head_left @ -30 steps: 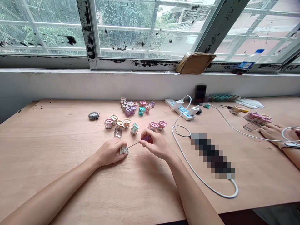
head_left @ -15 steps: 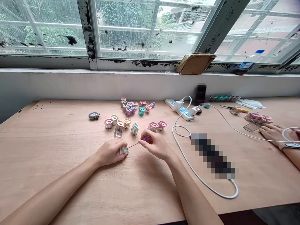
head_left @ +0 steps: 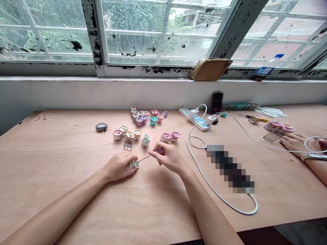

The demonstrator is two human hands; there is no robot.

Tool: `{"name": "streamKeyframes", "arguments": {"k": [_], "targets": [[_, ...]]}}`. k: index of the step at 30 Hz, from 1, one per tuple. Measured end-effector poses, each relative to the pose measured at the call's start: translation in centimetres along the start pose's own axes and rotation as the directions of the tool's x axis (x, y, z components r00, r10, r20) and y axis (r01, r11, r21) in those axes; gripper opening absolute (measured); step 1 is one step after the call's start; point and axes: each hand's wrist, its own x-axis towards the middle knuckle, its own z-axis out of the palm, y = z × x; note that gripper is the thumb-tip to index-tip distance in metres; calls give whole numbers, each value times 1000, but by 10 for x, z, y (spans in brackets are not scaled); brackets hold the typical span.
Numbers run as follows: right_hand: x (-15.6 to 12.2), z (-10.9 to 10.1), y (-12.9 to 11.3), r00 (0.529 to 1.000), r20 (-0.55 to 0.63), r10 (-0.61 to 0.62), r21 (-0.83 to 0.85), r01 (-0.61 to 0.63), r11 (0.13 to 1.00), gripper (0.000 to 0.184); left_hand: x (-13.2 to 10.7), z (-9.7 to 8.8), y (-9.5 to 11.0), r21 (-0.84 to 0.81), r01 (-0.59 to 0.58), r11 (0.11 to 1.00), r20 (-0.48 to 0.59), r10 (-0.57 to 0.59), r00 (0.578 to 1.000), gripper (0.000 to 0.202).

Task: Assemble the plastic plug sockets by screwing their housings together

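Note:
My left hand (head_left: 118,167) is closed around a small clear plug housing (head_left: 134,164) resting on the wooden table (head_left: 63,149). My right hand (head_left: 169,158) pinches a small screwdriver (head_left: 150,155) with a pink-purple handle; its thin shaft points left and its tip meets the housing. Just beyond my hands lies a row of small plug adapters (head_left: 146,137) in pink, cream and teal. A second cluster of adapters (head_left: 148,116) sits farther back.
A white power strip (head_left: 196,119) with a long white cable (head_left: 217,194) lies to the right. A small grey object (head_left: 101,127) sits at the left. Another person's hand (head_left: 297,142) rests at the far right near more adapters (head_left: 279,128). A brown parcel (head_left: 209,69) is on the windowsill.
My hands stay where they were on the housing and screwdriver; my right fingers shift slightly on the handle. The view has drifted a little.

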Motion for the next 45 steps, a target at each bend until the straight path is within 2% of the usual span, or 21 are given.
{"name": "streamKeyframes", "arguments": {"k": [10, 15, 20, 26, 45], "targets": [[2, 3, 4, 999, -20, 37, 16, -36, 999, 42, -1, -1, 2, -2, 1, 1000, 3, -1, 1000, 14], [2, 3, 5, 999, -46, -22, -4, 22, 1000, 45, -1, -2, 2, -1, 2, 1000, 6, -2, 1000, 13], [3, 4, 7, 999, -47, -6, 9, 7, 1000, 42, 0, -3, 3, 2, -3, 1000, 2, 3, 1000, 13], [4, 6, 13, 995, -94, -42, -37, 38, 999, 42, 0, -2, 3, 9, -7, 1000, -3, 7, 1000, 13], [4, 7, 13, 995, -91, -35, -7, 34, 999, 42, 1, 0, 3, 15, -10, 1000, -19, 10, 1000, 14]]}}
